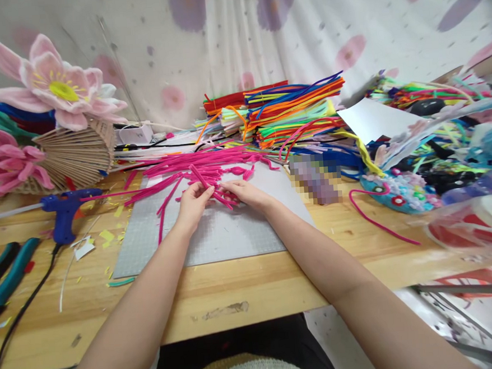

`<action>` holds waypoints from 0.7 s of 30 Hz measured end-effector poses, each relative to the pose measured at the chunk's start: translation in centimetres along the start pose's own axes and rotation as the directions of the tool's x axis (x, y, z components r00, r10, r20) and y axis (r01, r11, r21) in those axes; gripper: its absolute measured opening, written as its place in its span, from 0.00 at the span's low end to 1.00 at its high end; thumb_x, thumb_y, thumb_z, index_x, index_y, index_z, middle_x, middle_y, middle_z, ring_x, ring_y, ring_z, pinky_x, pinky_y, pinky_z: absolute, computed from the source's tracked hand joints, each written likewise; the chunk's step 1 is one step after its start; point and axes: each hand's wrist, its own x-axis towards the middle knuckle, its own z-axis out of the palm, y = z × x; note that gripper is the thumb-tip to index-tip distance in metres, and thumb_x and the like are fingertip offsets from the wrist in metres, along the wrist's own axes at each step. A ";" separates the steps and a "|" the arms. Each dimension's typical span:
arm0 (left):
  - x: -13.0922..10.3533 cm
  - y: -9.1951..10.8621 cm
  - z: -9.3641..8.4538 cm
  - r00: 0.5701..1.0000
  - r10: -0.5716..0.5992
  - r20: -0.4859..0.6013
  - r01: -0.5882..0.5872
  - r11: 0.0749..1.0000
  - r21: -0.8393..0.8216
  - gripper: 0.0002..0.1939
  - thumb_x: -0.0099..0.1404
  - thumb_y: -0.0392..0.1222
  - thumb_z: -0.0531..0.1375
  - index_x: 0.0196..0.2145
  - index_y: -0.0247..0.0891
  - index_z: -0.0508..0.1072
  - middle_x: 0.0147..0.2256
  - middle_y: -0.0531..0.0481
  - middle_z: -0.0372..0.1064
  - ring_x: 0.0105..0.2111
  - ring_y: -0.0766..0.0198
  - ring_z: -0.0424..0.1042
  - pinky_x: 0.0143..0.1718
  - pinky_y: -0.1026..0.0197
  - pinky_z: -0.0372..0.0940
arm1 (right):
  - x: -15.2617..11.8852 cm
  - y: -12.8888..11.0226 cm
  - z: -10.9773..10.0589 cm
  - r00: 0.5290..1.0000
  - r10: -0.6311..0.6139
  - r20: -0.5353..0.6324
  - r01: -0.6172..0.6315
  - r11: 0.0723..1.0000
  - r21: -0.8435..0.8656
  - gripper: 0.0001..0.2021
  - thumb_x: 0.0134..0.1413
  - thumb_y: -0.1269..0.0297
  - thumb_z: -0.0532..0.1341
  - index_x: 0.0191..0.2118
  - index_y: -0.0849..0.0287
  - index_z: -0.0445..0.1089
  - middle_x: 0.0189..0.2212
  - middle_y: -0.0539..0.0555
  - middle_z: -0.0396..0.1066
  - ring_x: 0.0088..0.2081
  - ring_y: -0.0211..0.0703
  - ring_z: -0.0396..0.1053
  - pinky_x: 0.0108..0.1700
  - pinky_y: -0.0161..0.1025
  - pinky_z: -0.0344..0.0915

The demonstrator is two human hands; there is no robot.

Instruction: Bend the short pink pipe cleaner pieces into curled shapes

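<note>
Both my hands are close together above the grey cutting mat [233, 241]. My left hand [194, 202] pinches a few magenta pipe cleaners [199, 176], some sticking up past its fingertips. Just to the right, my right hand [244, 194] has its fingers closed on the magenta stems that cross between the hands. A pile of loose magenta pipe cleaners [194, 161] spreads behind the hands over the mat's far edge. Twisted magenta pieces [245, 170] lie behind my right hand.
On the left are a blue glue gun [63, 217], teal-handled pliers [14, 274] and a fan [77, 154] with a pink flower [62, 90]. Bundled coloured pipe cleaners [295, 111] stand behind. A decorated blue piece [398, 193] and a plastic-wrapped tub [471, 222] are right.
</note>
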 end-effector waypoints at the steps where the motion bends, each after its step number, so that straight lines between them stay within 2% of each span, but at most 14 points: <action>1: 0.0 0.0 0.0 1.000 0.002 -0.008 -0.002 1.000 0.002 0.19 0.39 0.46 0.69 0.27 0.34 0.70 0.26 0.53 0.69 0.24 0.69 0.68 0.25 0.65 0.65 | 0.0 0.0 0.0 1.000 -0.004 -0.003 0.004 1.000 0.006 0.21 0.53 0.48 0.51 0.26 0.62 0.64 0.15 0.45 0.56 0.17 0.29 0.51 0.20 0.31 0.48; 4: 0.1 -0.1 -0.1 0.999 0.007 -0.047 -0.006 1.000 0.022 0.18 0.40 0.45 0.69 0.27 0.34 0.69 0.25 0.53 0.68 0.24 0.69 0.67 0.24 0.65 0.64 | 0.0 0.2 0.2 1.000 -0.026 0.014 0.026 0.999 -0.028 0.20 0.50 0.47 0.55 0.26 0.62 0.65 0.17 0.45 0.58 0.18 0.29 0.53 0.20 0.30 0.51; 6: 0.2 -0.1 0.0 0.998 0.005 -0.070 -0.003 0.999 0.033 0.18 0.39 0.44 0.69 0.27 0.34 0.69 0.23 0.54 0.68 0.22 0.70 0.66 0.24 0.65 0.64 | 0.2 0.5 0.5 0.999 -0.042 0.016 0.043 0.997 -0.066 0.17 0.44 0.51 0.61 0.27 0.62 0.64 0.18 0.44 0.59 0.19 0.28 0.54 0.21 0.30 0.52; 8: 0.2 0.0 0.0 0.996 -0.003 -0.084 0.006 0.999 0.032 0.18 0.39 0.43 0.70 0.26 0.34 0.68 0.22 0.55 0.67 0.22 0.70 0.66 0.24 0.66 0.64 | 0.4 0.9 0.7 0.998 -0.065 0.015 0.066 0.994 -0.089 0.15 0.42 0.54 0.63 0.28 0.61 0.64 0.18 0.44 0.60 0.19 0.29 0.55 0.21 0.30 0.53; 14: 0.2 0.6 -0.6 0.998 -0.064 0.022 0.064 0.998 -0.014 0.17 0.43 0.47 0.68 0.26 0.34 0.70 0.22 0.55 0.66 0.21 0.70 0.65 0.23 0.65 0.65 | 0.4 1.0 0.7 0.996 -0.075 0.050 0.079 0.993 -0.084 0.15 0.49 0.52 0.58 0.26 0.61 0.62 0.17 0.44 0.61 0.17 0.28 0.54 0.20 0.30 0.51; 18: 0.3 0.6 -0.8 0.996 -0.074 0.043 0.077 0.993 -0.089 0.16 0.42 0.43 0.69 0.25 0.34 0.69 0.24 0.55 0.67 0.23 0.71 0.66 0.25 0.66 0.66 | 0.2 0.5 0.9 0.995 -0.091 0.045 0.092 0.996 -0.016 0.16 0.50 0.50 0.57 0.27 0.61 0.62 0.20 0.47 0.66 0.20 0.29 0.58 0.24 0.30 0.55; 21: 0.3 0.4 -0.6 0.993 -0.093 0.067 0.101 0.986 -0.130 0.14 0.43 0.41 0.69 0.26 0.34 0.70 0.25 0.54 0.68 0.24 0.71 0.67 0.25 0.67 0.65 | 0.4 0.5 1.3 0.995 -0.098 0.010 0.098 0.994 -0.036 0.17 0.51 0.50 0.56 0.26 0.62 0.62 0.18 0.47 0.64 0.19 0.29 0.55 0.24 0.30 0.53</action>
